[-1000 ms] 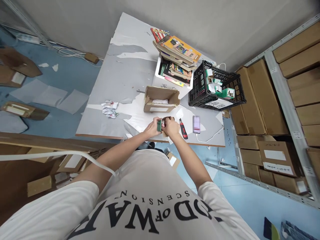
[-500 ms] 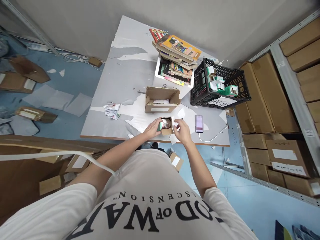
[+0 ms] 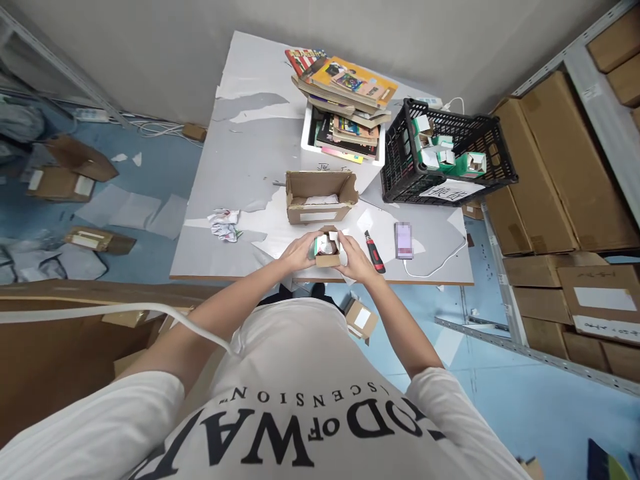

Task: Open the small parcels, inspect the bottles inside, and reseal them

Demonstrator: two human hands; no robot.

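A small cardboard box (image 3: 329, 261) with its top open is held between my two hands near the table's front edge. My left hand (image 3: 301, 252) grips its left side, where a bit of green and white shows. My right hand (image 3: 356, 257) is wrapped round the right side. Inside lies something whitish that I cannot make out. Just beyond stands a larger open cardboard box (image 3: 320, 217) with white material in it. A red and black utility knife (image 3: 375, 253) lies to the right of my right hand.
Behind are a white bin (image 3: 345, 163) heaped with books (image 3: 350, 83) and a black crate (image 3: 400, 170) of green and white boxes. A phone (image 3: 404, 241) on a cable lies right, crumpled paper (image 3: 225, 225) left. Shelving with cartons (image 3: 537, 293) stands at the right.
My right hand has closed in on the small box and now holds its right side. The utility knife, hidden before by that hand, shows on the table. The view has shifted slightly.
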